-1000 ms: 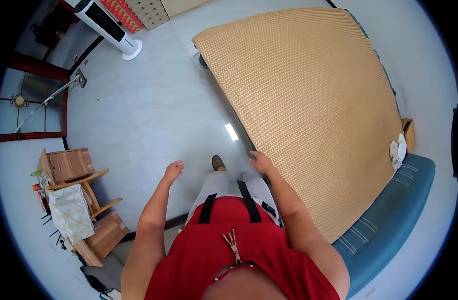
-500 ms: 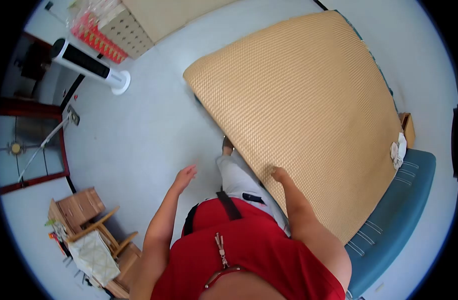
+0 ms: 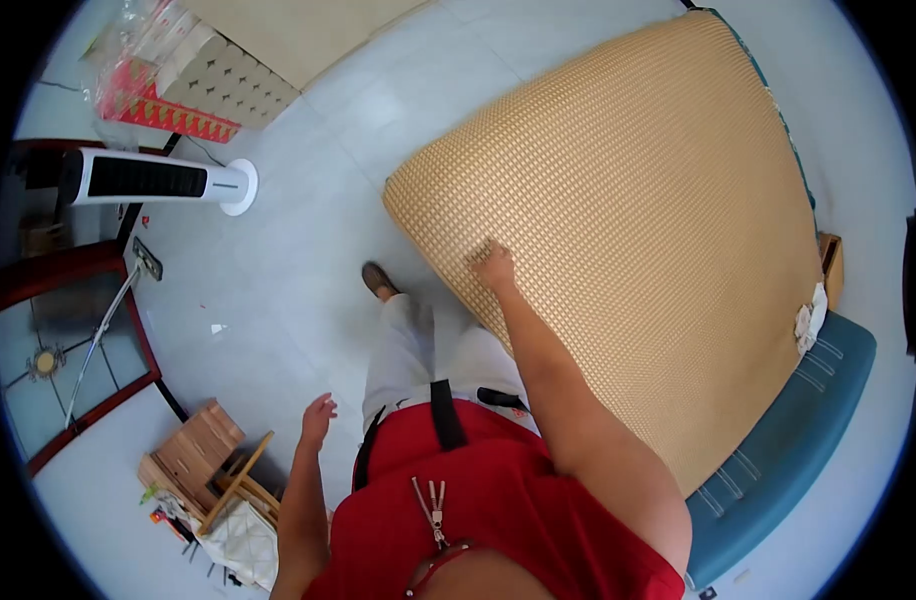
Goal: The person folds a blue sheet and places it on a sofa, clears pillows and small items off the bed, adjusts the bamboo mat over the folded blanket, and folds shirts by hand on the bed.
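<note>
My right hand (image 3: 495,266) is over the near edge of a bed covered with a tan woven sleeping mat (image 3: 618,210). Its fingers point down toward the mat and are smeared, so I cannot make out whether they grip anything or touch the weave. Lower on the left, my left hand (image 3: 320,417) hangs in the air beside my leg, fingers loosely apart and holding nothing. The mat lies smooth across the bed, up to a teal padded headboard (image 3: 793,450).
A white tower fan (image 3: 240,187) stands on the pale floor at left, near stacked boxes (image 3: 228,85). A mop (image 3: 146,260) leans by the glass door. Wooden furniture (image 3: 190,455) is lower left. A white cloth (image 3: 810,318) lies at the bed's headboard corner.
I have stepped forward along the bed. My right hand has moved up and left over the mat toward the bed's far corner; my left hand has swung lower and left.
</note>
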Motion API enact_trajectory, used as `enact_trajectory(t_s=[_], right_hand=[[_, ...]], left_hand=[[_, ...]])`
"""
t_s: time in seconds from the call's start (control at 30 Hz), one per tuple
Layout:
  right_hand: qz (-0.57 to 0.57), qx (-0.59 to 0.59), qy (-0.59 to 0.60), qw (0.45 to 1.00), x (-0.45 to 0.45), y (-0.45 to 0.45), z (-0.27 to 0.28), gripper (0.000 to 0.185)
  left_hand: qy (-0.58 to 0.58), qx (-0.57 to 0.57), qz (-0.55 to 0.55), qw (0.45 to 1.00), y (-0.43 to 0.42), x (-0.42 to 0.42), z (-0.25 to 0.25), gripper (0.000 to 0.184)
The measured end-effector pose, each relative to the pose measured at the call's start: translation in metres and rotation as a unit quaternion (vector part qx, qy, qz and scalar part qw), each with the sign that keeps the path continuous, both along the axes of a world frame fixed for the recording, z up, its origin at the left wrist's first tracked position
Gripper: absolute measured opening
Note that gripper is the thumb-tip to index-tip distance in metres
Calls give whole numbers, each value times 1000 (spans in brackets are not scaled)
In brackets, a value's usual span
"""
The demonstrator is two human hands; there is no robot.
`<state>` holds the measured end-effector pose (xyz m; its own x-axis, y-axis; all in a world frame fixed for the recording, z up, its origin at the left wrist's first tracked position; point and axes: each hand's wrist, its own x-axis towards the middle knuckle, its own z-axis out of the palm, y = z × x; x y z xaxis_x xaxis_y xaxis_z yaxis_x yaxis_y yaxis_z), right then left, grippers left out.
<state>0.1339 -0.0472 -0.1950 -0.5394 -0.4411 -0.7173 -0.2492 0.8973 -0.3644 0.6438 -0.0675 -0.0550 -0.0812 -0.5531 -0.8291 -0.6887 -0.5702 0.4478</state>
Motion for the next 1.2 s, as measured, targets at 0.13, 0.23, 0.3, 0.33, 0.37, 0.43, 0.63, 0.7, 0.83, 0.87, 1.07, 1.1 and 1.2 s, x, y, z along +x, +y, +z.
enact_trajectory(t_s=[0.13,0.23,0.3,0.33,0.37,0.43,0.63,0.7,0.83,0.87,1.07,1.1,1.2], right_hand=[[24,35,-1,999,41,-86,7,90],[-75,93,66,991,39,-136,-12,96],[-117,142,85,979,6,-165,-19,100],[-143,155,80,974,-13,-176,-20,102],[-163,174,69,969,-22,-179,-22,104],[-197,170,45,965,-43,-191,-21,104],[-174,184,78,964,-50,-190,-39,107],[-158,181,61,969,-52,-190,-31,105],[-167,167,28,971,-57,-188,-29,100],[-181,160,12,970,-60,-189,-28,99],[-198,239,-32,950,-79,-216,-13,103],[-210,233,-36,949,-85,-217,-11,103],[-247,236,-24,940,-91,-221,-13,102]], left_hand=[[18,49,-14,999,-76,11,-34,39],[11,43,-89,995,-186,-4,-75,39],[8,26,-121,992,-257,-23,-97,39],[15,6,-155,988,-300,-33,-110,38],[16,-8,-184,983,-332,-37,-123,38],[27,-62,-235,970,-392,-75,-134,35],[25,-167,-481,860,-452,-232,-193,39],[74,-204,-526,823,-434,-277,-240,46],[73,-7,-502,862,-400,-393,-245,70],[101,50,-455,883,-398,-416,-244,74],[89,223,-276,931,-387,-500,-269,75],[88,249,-289,920,-392,-510,-274,65],[110,284,-297,905,-405,-547,-273,34]])
